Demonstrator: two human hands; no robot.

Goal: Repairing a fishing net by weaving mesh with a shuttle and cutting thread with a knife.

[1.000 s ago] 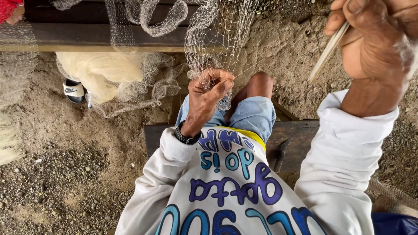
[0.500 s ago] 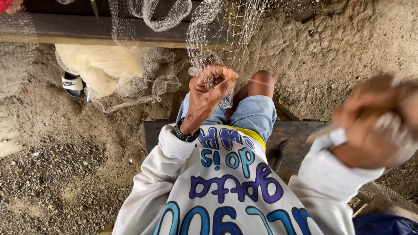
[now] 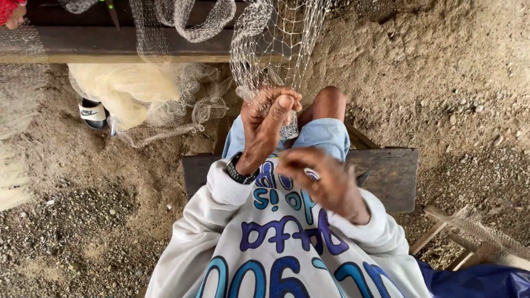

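A pale fishing net (image 3: 287, 38) hangs down from a dark wooden beam (image 3: 138, 47) to my lap. My left hand (image 3: 268, 110) pinches a bunch of its mesh just above my knee (image 3: 328, 102), with a black watch on that wrist. My right hand (image 3: 328, 182) is blurred in front of my chest, close under the left forearm. Its fingers are curled, and a pale sliver of the netting needle (image 3: 312, 174) shows between them. I sit on a dark wooden bench (image 3: 389, 174).
A heap of cream netting (image 3: 127, 88) lies under the beam beside a black and white sandal (image 3: 91, 113). A wooden frame with mesh (image 3: 458, 232) and blue cloth (image 3: 480, 281) lie at the lower right. Sandy, gravelly ground surrounds the bench.
My right hand has swung down from high at the upper right to in front of my chest, carrying the pale needle. The left hand has stayed on the net.
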